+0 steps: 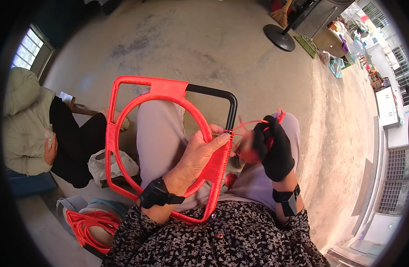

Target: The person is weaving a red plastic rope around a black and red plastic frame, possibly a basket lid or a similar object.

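A squarish metal frame with a round ring inside it point(193, 107) rests across my lap, mostly wrapped in glossy red cord. Its upper right corner is bare black tube point(220, 94). My bare left hand point(203, 147) grips the frame's right side, with thumb and fingertips pinching where the wrapping ends. From there, loose red cord point(253, 122) runs to my right hand point(275, 149). This hand wears a black glove and is closed on the cord, just right of the frame. Motion blurs its fingertips and the red bundle beside them.
At my left sits another person point(31, 124), with a white plastic bag point(111, 167) beside their legs. More red cord point(93, 224) lies heaped near my left elbow. A black stand base point(279, 38), a broom point(282, 17) and a green brush point(306, 46) are on the far right floor.
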{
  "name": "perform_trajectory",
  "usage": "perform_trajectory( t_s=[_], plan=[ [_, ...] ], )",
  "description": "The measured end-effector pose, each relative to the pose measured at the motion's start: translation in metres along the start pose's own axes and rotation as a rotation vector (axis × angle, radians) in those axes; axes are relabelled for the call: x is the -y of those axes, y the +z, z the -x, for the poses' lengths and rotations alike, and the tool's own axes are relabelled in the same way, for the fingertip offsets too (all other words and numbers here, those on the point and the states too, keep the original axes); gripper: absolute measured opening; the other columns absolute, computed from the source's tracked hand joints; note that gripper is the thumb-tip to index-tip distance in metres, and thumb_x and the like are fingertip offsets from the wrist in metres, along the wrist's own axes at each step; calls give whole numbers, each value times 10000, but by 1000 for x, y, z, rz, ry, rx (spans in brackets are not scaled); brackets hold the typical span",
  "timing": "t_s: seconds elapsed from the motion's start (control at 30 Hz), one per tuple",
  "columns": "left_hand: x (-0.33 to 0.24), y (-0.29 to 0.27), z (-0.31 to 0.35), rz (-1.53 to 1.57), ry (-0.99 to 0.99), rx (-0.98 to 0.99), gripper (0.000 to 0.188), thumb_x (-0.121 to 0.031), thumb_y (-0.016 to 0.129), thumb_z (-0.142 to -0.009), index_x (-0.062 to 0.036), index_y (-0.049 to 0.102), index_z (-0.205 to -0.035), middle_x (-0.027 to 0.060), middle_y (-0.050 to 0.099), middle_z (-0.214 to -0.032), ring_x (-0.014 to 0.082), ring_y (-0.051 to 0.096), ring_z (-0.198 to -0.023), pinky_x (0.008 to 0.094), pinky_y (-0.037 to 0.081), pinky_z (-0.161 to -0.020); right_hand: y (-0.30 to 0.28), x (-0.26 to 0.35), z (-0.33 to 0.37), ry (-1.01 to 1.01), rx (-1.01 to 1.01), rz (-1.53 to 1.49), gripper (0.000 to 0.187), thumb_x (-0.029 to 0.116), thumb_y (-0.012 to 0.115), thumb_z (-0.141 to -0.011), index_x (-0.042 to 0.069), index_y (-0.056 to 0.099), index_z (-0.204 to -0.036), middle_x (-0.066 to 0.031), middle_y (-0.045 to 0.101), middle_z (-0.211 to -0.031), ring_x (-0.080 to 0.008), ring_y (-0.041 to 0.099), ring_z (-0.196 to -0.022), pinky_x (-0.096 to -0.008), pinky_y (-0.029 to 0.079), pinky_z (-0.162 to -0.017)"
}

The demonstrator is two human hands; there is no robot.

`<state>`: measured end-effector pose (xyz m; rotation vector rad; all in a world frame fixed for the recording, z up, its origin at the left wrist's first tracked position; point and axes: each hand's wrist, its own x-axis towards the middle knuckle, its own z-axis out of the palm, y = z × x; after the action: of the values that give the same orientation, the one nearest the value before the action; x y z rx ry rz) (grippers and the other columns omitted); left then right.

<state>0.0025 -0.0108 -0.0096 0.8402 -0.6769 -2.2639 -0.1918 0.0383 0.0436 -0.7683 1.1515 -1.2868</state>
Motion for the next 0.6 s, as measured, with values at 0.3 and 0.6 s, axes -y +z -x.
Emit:
perform_trajectory(
  t_s=[0.3,0.6],
  plan=[
    [-2,2,-3,97,15,-51,160,-221,667,-932,-86,582,-934,98,680,-802,198,681,-659,305,552,-558,-19,5,20,-124,-206,347,375,336,425,-1048,47,639,-942,33,456,-631,-51,413,-527,-226,321,-487],
    [-1,4,-5,44,-43,-39,160,-228,641,-932,-93,572,-881,108,679,-787,196,675,-640,302,555,-577,-346,-15,67,-150,-79,-684,450,452,495,-998,69,618,-1199,-17,576,-773,-131,484,-645,-306,411,-554]
  ],
)
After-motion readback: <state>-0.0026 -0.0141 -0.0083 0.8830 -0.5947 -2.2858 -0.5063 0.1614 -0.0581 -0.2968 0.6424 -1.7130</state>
